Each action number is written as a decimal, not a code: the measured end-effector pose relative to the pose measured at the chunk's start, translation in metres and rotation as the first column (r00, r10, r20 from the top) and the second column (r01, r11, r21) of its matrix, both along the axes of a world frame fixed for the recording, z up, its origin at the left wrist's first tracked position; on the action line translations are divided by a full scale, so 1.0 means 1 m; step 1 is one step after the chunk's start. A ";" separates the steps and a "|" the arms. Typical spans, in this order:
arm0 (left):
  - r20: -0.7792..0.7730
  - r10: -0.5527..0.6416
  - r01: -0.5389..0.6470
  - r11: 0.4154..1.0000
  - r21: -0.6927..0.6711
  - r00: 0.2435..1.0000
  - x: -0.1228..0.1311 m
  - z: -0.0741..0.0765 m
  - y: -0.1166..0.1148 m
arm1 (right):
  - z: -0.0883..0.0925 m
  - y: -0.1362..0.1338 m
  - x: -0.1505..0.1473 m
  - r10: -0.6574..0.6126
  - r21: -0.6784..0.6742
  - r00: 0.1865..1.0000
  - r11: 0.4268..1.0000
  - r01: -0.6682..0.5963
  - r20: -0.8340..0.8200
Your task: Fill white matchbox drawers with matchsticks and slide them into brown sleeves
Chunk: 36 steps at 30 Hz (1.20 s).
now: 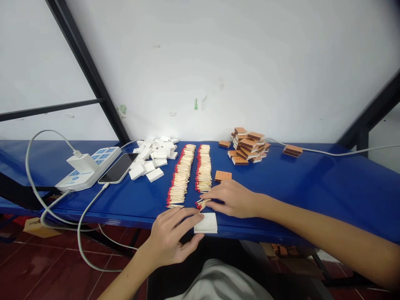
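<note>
My left hand grips the left end of a small white matchbox tray at the front edge of the table, with the thumb below and the fingers above. Just beyond it, my right hand has its thumb and forefinger closed on a small bunch of matches, red heads pointing left. Ahead lie two long rows of loose matches, a left row and a right row, heads to the left. An orange matchbox lies flat behind my right hand.
White trays are heaped at the back left, and orange matchboxes are piled at the back right. A phone and a power strip with looping white cables lie at left. More matchboxes sit farther right on the blue table.
</note>
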<state>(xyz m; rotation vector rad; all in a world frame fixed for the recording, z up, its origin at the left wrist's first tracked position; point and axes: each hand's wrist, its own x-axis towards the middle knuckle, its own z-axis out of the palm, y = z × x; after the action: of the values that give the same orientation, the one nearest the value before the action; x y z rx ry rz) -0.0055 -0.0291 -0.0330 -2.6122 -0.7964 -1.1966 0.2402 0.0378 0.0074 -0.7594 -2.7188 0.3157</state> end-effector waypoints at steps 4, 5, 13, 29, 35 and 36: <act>-0.001 0.001 -0.001 1.000 -0.007 1.000 0.000 0.000 0.000 | 0.000 0.002 0.000 0.003 -0.067 1.000 0.998 -0.003 0.002; -0.001 0.001 -0.001 1.000 -0.008 1.000 0.000 0.000 0.000 | 0.000 0.002 -0.001 0.000 -0.079 1.000 0.997 0.000 0.001; 0.009 -0.003 0.003 1.000 -0.001 1.000 0.001 0.001 0.001 | 0.002 0.003 -0.002 -0.007 -0.092 1.000 0.996 0.007 0.005; 0.018 0.010 -0.009 1.000 -0.019 1.000 -0.001 0.000 0.002 | 0.002 0.000 -0.002 -0.001 -0.027 0.999 1.000 0.000 -0.047; 0.008 0.033 -0.033 0.999 -0.038 0.999 -0.001 0.000 0.002 | 0.000 0.004 0.000 -0.039 -0.059 0.997 0.998 0.035 -0.071; 0.009 0.040 -0.040 0.998 -0.041 0.999 -0.001 -0.001 0.002 | 0.000 0.004 0.000 -0.037 -0.063 0.997 0.997 0.032 -0.074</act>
<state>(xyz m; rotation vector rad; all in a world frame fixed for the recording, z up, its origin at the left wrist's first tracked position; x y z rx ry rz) -0.0064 -0.0276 -0.0337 -2.6113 -0.8794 -1.1951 0.2407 0.0419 0.0070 -0.7941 -2.6330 0.4141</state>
